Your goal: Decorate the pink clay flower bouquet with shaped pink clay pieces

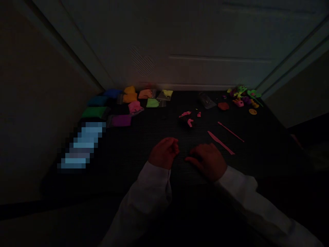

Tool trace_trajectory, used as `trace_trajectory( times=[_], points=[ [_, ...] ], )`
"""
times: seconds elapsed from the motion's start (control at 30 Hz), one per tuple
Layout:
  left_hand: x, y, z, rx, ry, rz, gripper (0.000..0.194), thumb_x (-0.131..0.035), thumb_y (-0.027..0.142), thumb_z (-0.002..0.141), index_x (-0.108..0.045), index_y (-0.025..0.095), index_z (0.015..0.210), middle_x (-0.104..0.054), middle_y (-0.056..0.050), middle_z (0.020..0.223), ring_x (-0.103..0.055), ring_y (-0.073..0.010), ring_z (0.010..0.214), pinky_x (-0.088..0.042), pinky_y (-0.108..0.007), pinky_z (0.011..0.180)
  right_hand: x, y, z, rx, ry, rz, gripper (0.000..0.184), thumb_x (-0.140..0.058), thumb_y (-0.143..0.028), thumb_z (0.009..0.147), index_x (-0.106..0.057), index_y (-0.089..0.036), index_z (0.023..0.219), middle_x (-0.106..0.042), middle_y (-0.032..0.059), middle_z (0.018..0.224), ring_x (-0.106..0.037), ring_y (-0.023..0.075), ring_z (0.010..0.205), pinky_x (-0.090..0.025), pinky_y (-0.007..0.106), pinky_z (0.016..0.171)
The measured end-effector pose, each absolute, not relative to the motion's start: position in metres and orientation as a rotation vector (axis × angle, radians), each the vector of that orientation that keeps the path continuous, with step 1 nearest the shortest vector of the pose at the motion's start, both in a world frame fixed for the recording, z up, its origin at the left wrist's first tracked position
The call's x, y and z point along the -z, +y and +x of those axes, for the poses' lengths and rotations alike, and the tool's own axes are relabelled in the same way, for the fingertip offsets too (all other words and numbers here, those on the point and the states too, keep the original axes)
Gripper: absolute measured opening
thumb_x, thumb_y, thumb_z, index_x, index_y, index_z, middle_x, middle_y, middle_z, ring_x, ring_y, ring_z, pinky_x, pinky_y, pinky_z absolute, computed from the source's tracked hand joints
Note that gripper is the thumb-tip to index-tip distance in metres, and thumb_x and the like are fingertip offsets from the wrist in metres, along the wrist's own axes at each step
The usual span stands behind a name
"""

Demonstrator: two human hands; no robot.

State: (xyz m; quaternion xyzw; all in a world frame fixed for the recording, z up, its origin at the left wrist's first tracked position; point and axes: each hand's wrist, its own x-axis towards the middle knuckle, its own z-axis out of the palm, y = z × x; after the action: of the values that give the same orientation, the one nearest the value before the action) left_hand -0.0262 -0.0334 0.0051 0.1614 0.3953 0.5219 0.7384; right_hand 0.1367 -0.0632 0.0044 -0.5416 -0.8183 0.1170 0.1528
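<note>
In dim light, my left hand (163, 153) hangs low over the dark table with its fingers curled closed; what they hold, if anything, is hidden. Just to its right, my right hand (208, 162) is apart from it, thumb and bent fingers separated with nothing visible between them. Beyond both hands lies a dark lump with pink clay pieces (190, 122) on it. A small pink bit (199, 114) is beside that lump. A pink plastic knife (220, 142) lies nearest my right hand, and a thin pink modelling stick (230, 131) lies past it.
Bags of coloured clay, among them a purple bag (121, 120) and a green bag (94, 112), line the table's left and back. A pixelated bright rectangle (83, 145) is at left. Colourful clay flowers (241, 94) and a reddish lump (223, 106) sit back right, before a panelled door (205, 73).
</note>
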Motion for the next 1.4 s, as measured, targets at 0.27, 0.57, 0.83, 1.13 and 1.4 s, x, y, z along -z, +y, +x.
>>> trace_trajectory(
  times=[0.27,0.57,0.83,1.13,1.4],
  points=[
    [-0.008,-0.033,-0.027,-1.14,0.876,0.317,0.009,-0.065,0.018,0.055,-0.062,0.012,0.06,-0.056,0.001,0.052,-0.051,-0.0074,0.051,-0.04,-0.02,0.049,-0.006,-0.068,0.144,-0.386,-2.412,-1.476,0.041,-0.048,-0.049,0.076,-0.055,-0.019,0.101,-0.058,0.0049,0.084,-0.05,0.0181,0.079,-0.033,0.033,0.072],
    [-0.011,-0.034,-0.026,-1.116,0.869,0.296,0.006,-0.063,0.017,0.058,-0.062,0.011,0.06,-0.056,0.0,0.051,-0.051,-0.0074,0.051,-0.041,-0.02,0.05,-0.013,-0.083,0.16,-0.17,-2.684,-1.283,0.048,-0.043,-0.051,0.077,-0.041,-0.034,0.122,-0.029,0.0104,0.134,-0.034,0.0291,0.113,-0.024,0.051,0.089],
    [-0.009,-0.034,-0.025,-1.124,0.858,0.308,0.006,-0.062,0.017,0.06,-0.061,0.011,0.06,-0.055,0.0,0.051,-0.05,-0.0074,0.05,-0.04,-0.02,0.049,-0.014,-0.083,0.159,-0.157,-2.747,-1.293,0.055,-0.041,-0.055,0.075,-0.039,-0.03,0.124,-0.021,0.0117,0.139,-0.027,0.0305,0.12,-0.019,0.053,0.093],
    [-0.009,-0.033,-0.026,-1.123,0.844,0.28,0.006,-0.062,0.017,0.06,-0.061,0.011,0.06,-0.054,0.001,0.051,-0.051,-0.0075,0.05,-0.04,-0.02,0.049,-0.013,-0.083,0.16,-0.185,-2.802,-1.249,0.053,-0.039,-0.054,0.077,-0.037,-0.032,0.125,-0.021,0.01,0.14,-0.024,0.029,0.123,-0.015,0.054,0.095],
    [-0.009,-0.033,-0.029,-1.112,0.837,0.247,0.006,-0.061,0.018,0.06,-0.061,0.011,0.061,-0.054,0.001,0.051,-0.05,-0.0075,0.051,-0.041,-0.02,0.049,-0.012,-0.081,0.161,-0.172,-2.81,-1.223,0.055,-0.041,-0.054,0.076,-0.035,-0.032,0.126,-0.02,0.0098,0.14,-0.024,0.0302,0.123,-0.014,0.056,0.095]
  ],
)
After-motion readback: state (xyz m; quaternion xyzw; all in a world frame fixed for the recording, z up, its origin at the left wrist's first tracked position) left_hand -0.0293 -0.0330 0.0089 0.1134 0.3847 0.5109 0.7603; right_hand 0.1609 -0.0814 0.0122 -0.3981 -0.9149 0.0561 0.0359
